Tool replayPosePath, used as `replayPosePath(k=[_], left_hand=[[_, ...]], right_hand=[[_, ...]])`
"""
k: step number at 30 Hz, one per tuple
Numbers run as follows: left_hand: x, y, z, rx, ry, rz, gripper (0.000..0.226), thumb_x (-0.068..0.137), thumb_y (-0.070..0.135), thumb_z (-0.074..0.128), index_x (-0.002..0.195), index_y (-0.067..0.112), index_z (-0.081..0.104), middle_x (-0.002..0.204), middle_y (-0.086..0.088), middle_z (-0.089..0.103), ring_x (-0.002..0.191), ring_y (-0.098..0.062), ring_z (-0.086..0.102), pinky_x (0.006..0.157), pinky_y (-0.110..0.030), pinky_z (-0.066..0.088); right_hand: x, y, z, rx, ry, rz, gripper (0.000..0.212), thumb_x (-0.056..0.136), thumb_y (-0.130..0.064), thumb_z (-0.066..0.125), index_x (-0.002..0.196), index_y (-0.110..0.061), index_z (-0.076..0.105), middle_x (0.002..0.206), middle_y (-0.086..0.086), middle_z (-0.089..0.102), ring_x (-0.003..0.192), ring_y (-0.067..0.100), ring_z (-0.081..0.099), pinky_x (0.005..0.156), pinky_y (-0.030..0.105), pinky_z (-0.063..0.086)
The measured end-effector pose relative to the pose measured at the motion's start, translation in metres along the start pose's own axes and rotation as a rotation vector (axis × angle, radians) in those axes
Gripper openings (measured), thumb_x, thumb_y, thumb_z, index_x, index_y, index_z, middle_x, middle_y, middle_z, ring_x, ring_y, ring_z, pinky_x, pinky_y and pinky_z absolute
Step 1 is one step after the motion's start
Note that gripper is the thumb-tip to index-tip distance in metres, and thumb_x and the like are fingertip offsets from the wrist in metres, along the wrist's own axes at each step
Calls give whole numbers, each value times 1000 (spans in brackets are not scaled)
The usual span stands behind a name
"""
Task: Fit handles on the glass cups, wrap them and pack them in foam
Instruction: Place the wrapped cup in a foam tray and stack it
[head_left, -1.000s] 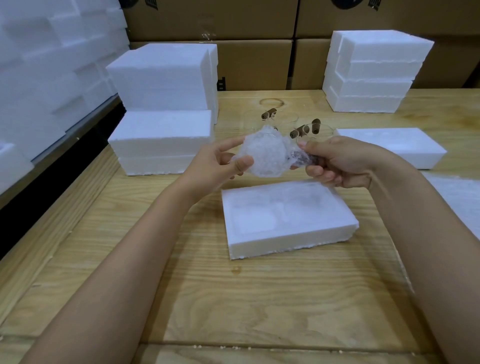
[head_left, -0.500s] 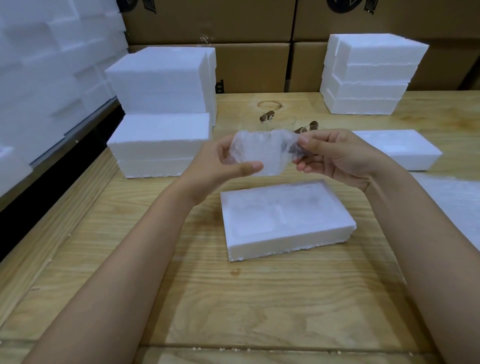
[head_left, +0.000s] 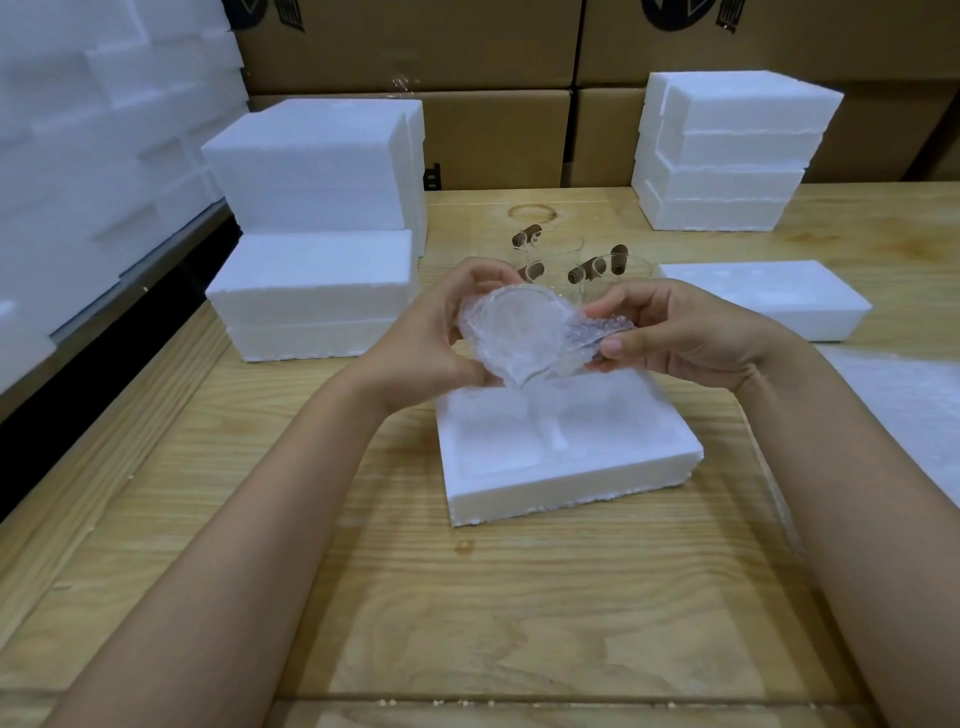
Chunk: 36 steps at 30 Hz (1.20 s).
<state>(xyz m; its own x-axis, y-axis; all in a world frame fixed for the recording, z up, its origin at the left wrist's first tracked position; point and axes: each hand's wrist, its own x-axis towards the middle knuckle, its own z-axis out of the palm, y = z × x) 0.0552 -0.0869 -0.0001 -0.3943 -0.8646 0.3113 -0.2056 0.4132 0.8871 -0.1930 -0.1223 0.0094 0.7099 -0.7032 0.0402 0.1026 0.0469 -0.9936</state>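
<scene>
Over foam tray (head_left: 566, 483), hands (head_left: 421, 343) (head_left: 691, 338) hold wrapped cup (head_left: 519, 338) tipped, handle pointing right.

Both arms are bare and reach in from the lower corners, the left forearm (head_left: 249, 545) rising diagonally toward the middle and the right forearm (head_left: 857, 493) coming in more steeply from the right edge. The hands meet at mid-frame, raised and level with each other. The left hand (head_left: 436, 343) curls round the left side of a wrapped cup (head_left: 519, 338), fingers over its far edge and thumb beneath. The right hand (head_left: 680, 332) pinches the bundle's right end between thumb and bent fingers, with the thumbnail facing the camera.
</scene>
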Motion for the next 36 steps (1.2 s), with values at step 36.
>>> replayPosePath(k=[36], left_hand=[[-1, 14, -11, 501, -163, -198, 79, 66, 26, 87, 130, 45, 46, 134, 26, 48, 122, 1, 45, 99, -19, 36]], right_hand=[[1, -6, 9, -258, 45, 284, 25, 75, -19, 65, 95, -8, 55, 72, 9, 63, 69, 20, 59, 70, 30, 55]])
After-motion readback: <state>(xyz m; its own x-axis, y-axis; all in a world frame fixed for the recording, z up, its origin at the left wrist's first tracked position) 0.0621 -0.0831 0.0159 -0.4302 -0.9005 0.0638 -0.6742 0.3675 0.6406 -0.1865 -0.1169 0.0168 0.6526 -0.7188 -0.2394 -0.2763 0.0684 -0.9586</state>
